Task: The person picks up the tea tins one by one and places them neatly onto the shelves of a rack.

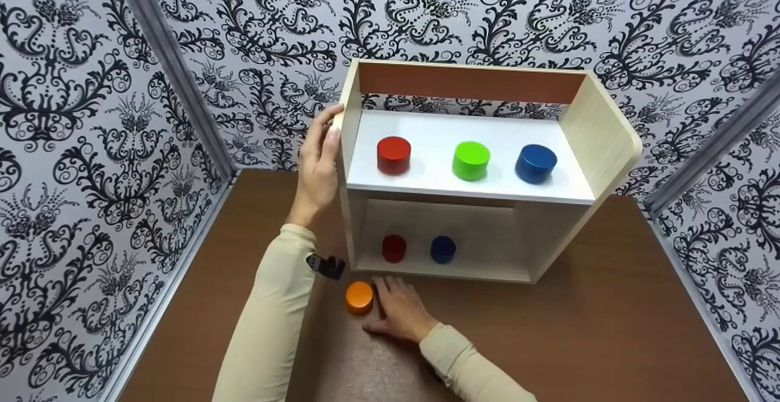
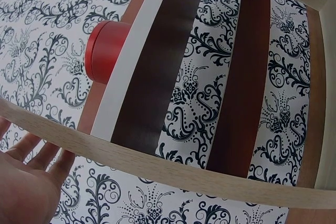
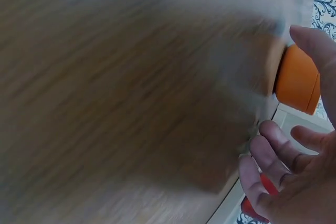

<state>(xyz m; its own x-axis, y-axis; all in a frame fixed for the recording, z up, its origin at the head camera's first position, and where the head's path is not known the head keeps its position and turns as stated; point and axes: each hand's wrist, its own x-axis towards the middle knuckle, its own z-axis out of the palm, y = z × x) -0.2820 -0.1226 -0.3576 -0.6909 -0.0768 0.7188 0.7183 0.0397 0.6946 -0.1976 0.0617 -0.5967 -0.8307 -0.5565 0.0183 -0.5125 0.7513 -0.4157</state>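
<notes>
A two-level wooden shelf unit (image 1: pixel 439 193) stands on the brown table. My left hand (image 1: pixel 319 170) rests against its left side panel (image 2: pixel 157 162), fingers extended along the outer face. Just in front of the unit, an orange round tub (image 1: pixel 359 297) sits on the table. Beside it my right hand (image 1: pixel 399 309) lies low over the tabletop, thumb and fingers spread apart. In the right wrist view the orange tub (image 3: pixel 298 80) shows near the thumb, with the fingers (image 3: pixel 273 153) loosely bent and nothing gripped.
On the white upper shelf are a red tub (image 1: pixel 393 156), a green tub (image 1: pixel 471 161) and a blue tub (image 1: pixel 536 164). The lower level holds another red tub (image 1: pixel 394 248) and blue tub (image 1: pixel 443 250). Patterned walls (image 1: pixel 268 24) enclose the table (image 1: pixel 640 317).
</notes>
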